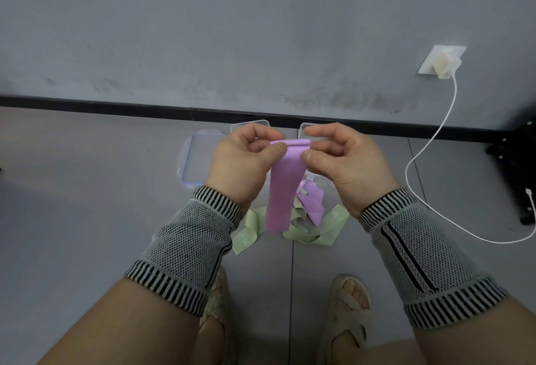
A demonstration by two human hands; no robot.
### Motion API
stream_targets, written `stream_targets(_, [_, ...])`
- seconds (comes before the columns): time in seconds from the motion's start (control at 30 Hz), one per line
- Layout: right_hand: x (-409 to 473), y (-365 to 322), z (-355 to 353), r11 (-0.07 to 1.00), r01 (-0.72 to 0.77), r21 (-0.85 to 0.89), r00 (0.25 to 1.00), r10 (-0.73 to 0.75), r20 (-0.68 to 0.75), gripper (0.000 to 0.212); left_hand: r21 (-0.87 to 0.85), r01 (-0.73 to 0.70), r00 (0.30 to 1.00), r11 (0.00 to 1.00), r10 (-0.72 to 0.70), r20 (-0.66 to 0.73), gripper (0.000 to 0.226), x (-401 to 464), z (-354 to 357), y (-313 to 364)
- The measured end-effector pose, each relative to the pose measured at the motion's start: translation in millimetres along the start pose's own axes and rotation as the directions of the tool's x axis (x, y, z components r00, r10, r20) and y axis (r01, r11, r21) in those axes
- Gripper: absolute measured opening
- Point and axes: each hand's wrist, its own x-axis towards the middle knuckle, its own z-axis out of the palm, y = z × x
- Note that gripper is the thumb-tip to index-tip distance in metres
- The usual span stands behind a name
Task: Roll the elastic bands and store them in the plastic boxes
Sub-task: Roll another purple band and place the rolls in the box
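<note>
Hands [293,158] pinch the purple band [285,187] at its top edge, where we see the first turn of a roll, the rest hanging limp above the floor; thin, light and stretchy, it probably needs gripping at both side edges.

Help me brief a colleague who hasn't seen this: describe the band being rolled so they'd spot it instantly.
Below the black baseboard, both hands are raised over the grey floor. The purple band hangs between the left hand and right hand, top edge rolled; the other bands lie on the floor.
</note>
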Motion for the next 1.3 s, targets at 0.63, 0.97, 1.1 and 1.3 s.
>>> stream_targets(0.63, [1.8,-0.4,4.4,0.996,0.091,-0.015,0.990,-0.092,-0.106,0.020,-0.024,0.044,0.999,0.999,-0.044,0.008,0.010,-5.1,7.2,5.6])
stream_targets(0.97, [-0.2,-0.2,6.4,0.996,0.090,0.008,0.995,-0.090,-0.046,0.026,0.004,0.003,1.000,1.000,-0.003,0.001,0.021,-2.2,2.8,1.5])
stream_targets(1.1, [-2.3,-2.0,6.5,0.997,0.076,-0.017,0.997,-0.076,-0.021,0.013,0.032,-0.022,1.000,0.999,0.022,0.011,0.020,-3.3,2.0,2.9])
stream_targets(1.3, [-1.6,-2.5,7.5,0.996,0.080,-0.029,0.995,-0.081,-0.051,0.016,0.007,0.033,0.999,0.999,-0.033,0.015,0.017,-3.8,6.3,2.8])
